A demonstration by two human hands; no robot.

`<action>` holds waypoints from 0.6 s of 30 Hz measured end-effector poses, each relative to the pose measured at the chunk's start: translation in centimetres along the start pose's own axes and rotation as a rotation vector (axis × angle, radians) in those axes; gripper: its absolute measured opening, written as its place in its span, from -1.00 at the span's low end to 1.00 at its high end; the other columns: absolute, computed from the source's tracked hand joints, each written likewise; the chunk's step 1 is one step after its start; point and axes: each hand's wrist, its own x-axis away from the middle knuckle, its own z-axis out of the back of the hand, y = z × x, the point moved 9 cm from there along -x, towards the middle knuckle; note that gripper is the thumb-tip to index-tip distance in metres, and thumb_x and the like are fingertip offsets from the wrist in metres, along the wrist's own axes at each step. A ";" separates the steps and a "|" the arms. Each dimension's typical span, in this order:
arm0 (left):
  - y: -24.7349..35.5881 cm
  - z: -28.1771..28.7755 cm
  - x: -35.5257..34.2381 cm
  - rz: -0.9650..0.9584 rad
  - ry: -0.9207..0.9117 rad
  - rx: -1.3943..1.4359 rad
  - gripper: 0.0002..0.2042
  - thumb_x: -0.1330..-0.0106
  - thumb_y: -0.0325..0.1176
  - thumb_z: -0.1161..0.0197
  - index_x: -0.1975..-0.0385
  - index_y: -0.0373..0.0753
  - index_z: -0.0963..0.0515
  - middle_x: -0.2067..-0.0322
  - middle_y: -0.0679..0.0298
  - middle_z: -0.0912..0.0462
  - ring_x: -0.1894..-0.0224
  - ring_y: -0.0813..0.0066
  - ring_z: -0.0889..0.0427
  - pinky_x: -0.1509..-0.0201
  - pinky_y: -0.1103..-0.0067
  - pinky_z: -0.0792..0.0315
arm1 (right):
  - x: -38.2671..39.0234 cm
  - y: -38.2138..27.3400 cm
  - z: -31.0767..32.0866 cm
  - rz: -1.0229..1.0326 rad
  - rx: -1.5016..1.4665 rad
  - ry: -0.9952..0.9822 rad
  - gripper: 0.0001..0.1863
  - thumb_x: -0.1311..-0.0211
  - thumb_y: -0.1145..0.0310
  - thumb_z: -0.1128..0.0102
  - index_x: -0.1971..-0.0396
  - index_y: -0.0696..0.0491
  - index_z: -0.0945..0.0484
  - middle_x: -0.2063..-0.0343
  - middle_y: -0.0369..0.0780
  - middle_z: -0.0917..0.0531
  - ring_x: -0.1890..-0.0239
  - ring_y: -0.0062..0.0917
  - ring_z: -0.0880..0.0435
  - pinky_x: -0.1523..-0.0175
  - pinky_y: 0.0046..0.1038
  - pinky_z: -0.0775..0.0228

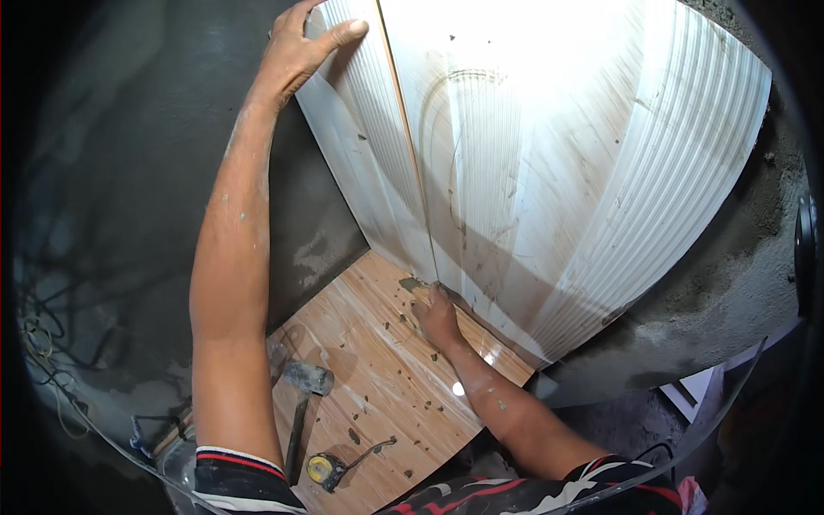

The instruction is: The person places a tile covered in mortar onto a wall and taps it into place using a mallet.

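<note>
My left hand (300, 56) grips the upper left edge of a narrow white ribbed tile (360, 146), thumb on its face. This tile stands upright beside a large white patterned tile (541, 154). My right hand (438, 318) is curled at the foot of the seam between them, by a patch of grey mortar (408, 283); what its fingers hold is unclear. Below, a wood-patterned surface (360, 386) bears small crumbs, a rubber mallet (307, 378) and a yellow-and-black tape measure (324, 470).
A dark cement wall (120, 172) fills the left side, with tangled cables (47, 352) low along it. Rough plaster (712, 283) borders the large tile on the right. At the lower right is a darker recess with a white slatted piece (687, 390).
</note>
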 end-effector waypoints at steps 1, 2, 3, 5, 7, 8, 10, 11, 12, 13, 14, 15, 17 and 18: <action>0.2 0.1 0.4 -0.030 -0.003 -0.091 -0.41 -0.30 -0.09 -0.34 -0.25 -0.31 -0.48 -0.26 -0.06 -0.51 -0.28 0.08 -0.50 -0.41 0.31 -0.33 | 0.1 -0.4 0.0 0.006 -0.010 0.005 -0.43 -0.21 0.36 -0.33 -0.12 0.39 -0.40 -0.01 0.23 -0.56 -0.15 0.07 -0.54 -0.26 -0.18 -0.38; 0.8 -0.4 1.0 -0.057 -0.011 -0.169 -0.35 -0.20 -0.11 -0.46 -0.25 -0.31 -0.48 -0.23 -0.06 -0.52 -0.29 0.08 -0.48 -0.41 0.31 -0.34 | 0.3 0.2 0.2 0.004 -0.008 0.010 -0.41 -0.21 0.36 -0.33 -0.15 0.40 -0.39 -0.04 0.24 -0.56 -0.17 0.07 -0.54 -0.29 -0.19 -0.37; 0.5 -0.6 1.4 0.018 -0.007 -0.119 -0.23 -0.02 -0.10 -0.58 -0.25 -0.30 -0.46 -0.22 -0.08 -0.48 -0.32 0.06 -0.44 -0.42 0.31 -0.33 | 0.6 0.7 0.4 0.001 -0.007 0.015 -0.39 -0.21 0.36 -0.33 -0.17 0.41 -0.38 -0.06 0.24 -0.55 -0.19 0.06 -0.53 -0.31 -0.20 -0.37; 1.3 -0.9 1.0 -0.005 -0.059 -0.140 -0.22 -0.03 -0.09 -0.58 -0.25 -0.31 -0.45 -0.24 -0.09 -0.44 -0.33 0.05 -0.41 -0.43 0.31 -0.32 | 1.2 -0.3 0.6 0.146 0.118 0.029 -0.43 -0.22 0.35 -0.32 -0.16 0.37 -0.45 -0.09 0.22 -0.55 -0.20 0.04 -0.54 -0.33 -0.21 -0.36; 1.6 -1.3 0.9 -0.031 -0.111 -0.165 -0.20 -0.03 -0.07 -0.57 -0.26 -0.31 -0.43 -0.26 -0.10 -0.40 -0.34 0.04 -0.39 -0.43 0.30 -0.32 | 2.1 -0.4 0.3 0.132 0.107 0.009 -0.49 -0.23 0.36 -0.31 -0.10 0.35 -0.50 -0.12 0.20 -0.55 -0.21 0.03 -0.53 -0.33 -0.21 -0.36; 1.1 -1.7 1.0 0.000 -0.109 -0.152 -0.19 -0.01 -0.05 -0.58 -0.25 -0.32 -0.42 -0.27 -0.11 -0.40 -0.35 0.04 -0.39 -0.43 0.30 -0.32 | 2.6 -0.3 0.3 0.114 0.102 -0.006 -0.55 -0.23 0.36 -0.30 -0.05 0.33 -0.54 -0.14 0.18 -0.54 -0.21 0.01 -0.53 -0.34 -0.21 -0.36; 0.2 -2.4 1.0 0.035 -0.112 -0.132 -0.17 0.00 -0.03 -0.59 -0.25 -0.34 -0.41 -0.27 -0.12 -0.39 -0.35 0.04 -0.38 -0.44 0.30 -0.32 | 2.9 -0.6 0.5 0.133 0.112 0.017 -0.62 -0.25 0.36 -0.28 0.02 0.29 -0.58 -0.06 0.14 -0.59 -0.15 -0.01 -0.58 -0.27 -0.21 -0.41; 0.1 -2.4 0.7 0.021 -0.088 -0.124 -0.16 0.00 -0.02 -0.59 -0.25 -0.34 -0.40 -0.27 -0.12 -0.39 -0.35 0.04 -0.38 -0.43 0.29 -0.32 | 2.5 -1.0 1.0 0.162 0.123 0.042 -0.69 -0.27 0.36 -0.27 0.08 0.26 -0.61 0.01 0.11 -0.65 -0.09 -0.04 -0.63 -0.21 -0.20 -0.46; -0.1 -1.4 0.6 0.011 -0.057 -0.136 -0.15 0.00 -0.02 -0.58 -0.26 -0.34 -0.39 -0.26 -0.12 -0.39 -0.35 0.03 -0.38 -0.42 0.29 -0.32 | 1.8 -2.6 1.2 0.170 0.122 0.035 -0.69 -0.27 0.36 -0.27 0.08 0.26 -0.61 0.01 0.11 -0.65 -0.09 -0.04 -0.63 -0.21 -0.20 -0.46; -0.5 -0.6 0.4 0.016 -0.051 -0.143 -0.15 0.00 -0.02 -0.58 -0.26 -0.34 -0.39 -0.26 -0.12 -0.39 -0.35 0.03 -0.38 -0.42 0.29 -0.32 | 1.2 -3.1 0.3 0.070 0.076 -0.114 -0.73 -0.29 0.35 -0.26 0.14 0.24 -0.63 0.13 0.07 -0.69 0.04 -0.08 -0.68 -0.10 -0.22 -0.50; -0.3 -0.1 -0.1 0.022 -0.066 -0.156 -0.15 0.00 -0.02 -0.58 -0.26 -0.33 -0.39 -0.26 -0.13 -0.39 -0.35 0.03 -0.37 -0.41 0.28 -0.33 | 0.4 -4.0 -0.1 -0.026 0.037 -0.254 -0.76 -0.31 0.33 -0.26 0.20 0.22 -0.64 0.25 0.03 -0.72 0.16 -0.12 -0.72 0.01 -0.24 -0.54; 0.3 0.1 -0.7 0.024 -0.085 -0.168 -0.16 0.00 -0.02 -0.58 -0.26 -0.33 -0.39 -0.26 -0.14 -0.39 -0.35 0.03 -0.37 -0.41 0.28 -0.34 | -0.7 -5.2 0.2 -0.016 0.040 -0.247 -0.76 -0.31 0.33 -0.26 0.20 0.22 -0.64 0.25 0.03 -0.72 0.16 -0.12 -0.72 0.01 -0.24 -0.54; 1.4 -0.6 -1.5 0.041 -0.093 -0.204 -0.14 0.01 0.00 -0.59 -0.26 -0.35 -0.39 -0.27 -0.16 -0.38 -0.34 0.02 -0.39 -0.38 0.25 -0.36 | -3.2 -8.5 0.5 0.051 -0.078 -0.220 -0.75 -0.27 0.25 -0.32 0.24 0.15 -0.69 0.37 0.01 -0.73 0.28 -0.09 -0.73 0.16 -0.22 -0.54; 1.5 -1.2 -1.2 0.004 -0.083 -0.163 -0.10 -0.02 0.12 -0.51 -0.29 -0.35 -0.37 -0.28 -0.20 -0.34 -0.36 -0.09 -0.35 -0.39 0.15 -0.33 | -4.5 -10.2 0.5 0.072 -0.081 -0.206 -0.75 -0.27 0.25 -0.32 0.24 0.15 -0.69 0.37 0.01 -0.73 0.28 -0.09 -0.73 0.16 -0.22 -0.54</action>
